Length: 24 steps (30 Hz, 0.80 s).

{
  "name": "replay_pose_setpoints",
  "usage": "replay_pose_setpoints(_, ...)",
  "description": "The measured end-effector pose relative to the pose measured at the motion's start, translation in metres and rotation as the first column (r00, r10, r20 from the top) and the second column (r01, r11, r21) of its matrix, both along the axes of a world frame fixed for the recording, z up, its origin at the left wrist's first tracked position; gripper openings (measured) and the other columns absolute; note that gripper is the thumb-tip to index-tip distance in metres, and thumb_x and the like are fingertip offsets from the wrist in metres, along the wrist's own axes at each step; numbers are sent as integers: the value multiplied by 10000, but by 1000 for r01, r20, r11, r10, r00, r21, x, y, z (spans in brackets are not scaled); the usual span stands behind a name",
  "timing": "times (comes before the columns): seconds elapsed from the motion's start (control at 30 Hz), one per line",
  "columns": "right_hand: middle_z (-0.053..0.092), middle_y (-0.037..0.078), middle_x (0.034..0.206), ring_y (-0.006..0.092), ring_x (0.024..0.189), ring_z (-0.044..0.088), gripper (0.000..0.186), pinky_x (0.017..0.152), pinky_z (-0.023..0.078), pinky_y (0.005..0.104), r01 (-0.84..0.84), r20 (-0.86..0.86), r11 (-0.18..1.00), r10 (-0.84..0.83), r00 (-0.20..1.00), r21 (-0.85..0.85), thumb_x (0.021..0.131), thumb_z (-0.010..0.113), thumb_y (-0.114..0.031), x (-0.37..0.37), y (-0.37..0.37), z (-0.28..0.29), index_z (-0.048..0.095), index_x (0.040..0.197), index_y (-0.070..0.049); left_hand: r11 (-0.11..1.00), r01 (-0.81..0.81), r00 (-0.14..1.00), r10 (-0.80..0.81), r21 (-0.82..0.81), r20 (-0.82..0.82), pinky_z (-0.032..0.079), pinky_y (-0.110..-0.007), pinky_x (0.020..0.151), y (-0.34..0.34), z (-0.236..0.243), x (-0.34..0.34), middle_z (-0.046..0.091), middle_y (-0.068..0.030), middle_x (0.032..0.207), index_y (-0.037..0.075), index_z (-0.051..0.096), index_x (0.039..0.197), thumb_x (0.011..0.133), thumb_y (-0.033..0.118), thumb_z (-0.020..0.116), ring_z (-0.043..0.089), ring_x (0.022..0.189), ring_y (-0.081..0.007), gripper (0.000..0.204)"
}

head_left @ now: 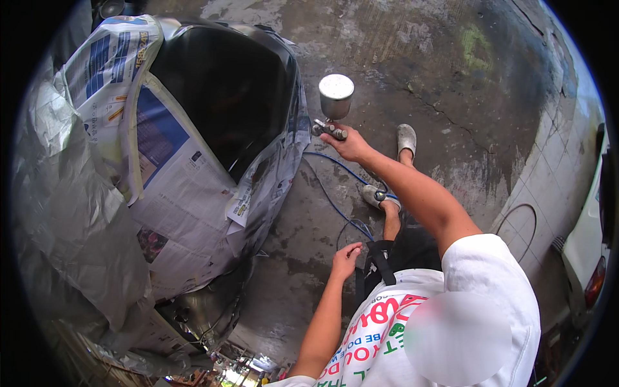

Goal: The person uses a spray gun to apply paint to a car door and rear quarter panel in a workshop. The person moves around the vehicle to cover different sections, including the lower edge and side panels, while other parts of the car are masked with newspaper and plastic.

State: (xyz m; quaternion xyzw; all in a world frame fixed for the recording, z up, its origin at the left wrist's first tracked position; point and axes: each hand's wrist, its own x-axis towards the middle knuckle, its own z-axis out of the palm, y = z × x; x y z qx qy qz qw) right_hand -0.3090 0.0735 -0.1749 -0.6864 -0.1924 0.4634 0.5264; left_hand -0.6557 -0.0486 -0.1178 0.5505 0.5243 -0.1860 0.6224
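Note:
My right hand is closed round the handle of a metal spray gun, held out in front of me. A shiny silver paint cup stands on top of the gun. To its left, apart from it, is a glossy black car panel. Newspaper sheets, edged with masking tape, cover the bodywork around the panel. My left hand hangs low beside my body, its fingers loosely curled and apart. Nothing shows in it.
A blue air hose trails across the stained concrete floor past my shoes. Grey plastic sheeting drapes the vehicle at far left. Another white vehicle stands at the right edge, near pale floor tiles.

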Motion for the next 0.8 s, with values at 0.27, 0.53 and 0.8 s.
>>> replay_pose_setpoints(0.27, 737, 137, 919, 237, 825, 658, 424, 802, 518, 388, -299, -82, 954, 296, 952, -29, 935, 733, -467, 24, -4, 37, 711, 1077, -68, 995, 16, 998, -10, 99, -59, 539, -293, 897, 17, 9, -19, 771, -106, 1102, 27, 718, 1228, 974, 174, 668, 721, 990, -165, 298)
replay_pose_setpoints(0.53, 734, 200, 1122, 365, 1090, 697, 564, 904, 528, 415, 240, 216, 969, -249, 944, 64, 921, 724, -516, 96, 26, 41, 665, 1301, -103, 994, 45, 993, -34, 98, -114, 539, -283, 895, 8, 9, -32, 771, -88, 1093, 16, 709, 1239, 983, 187, 664, 709, 971, -135, 311)
replay_pose_setpoints(0.8, 706, 210, 1198, 350, 1145, 670, 527, 962, 511, 403, 11, 72, 999, -13, 997, 35, 943, 716, -457, 20, 9, 73, 644, 1320, -95, 986, 66, 996, -57, 152, -63, 552, -305, 845, 9, 5, -28, 778, -92, 989, 70, 737, 1214, 965, 218, 685, 728, 901, -148, 295)
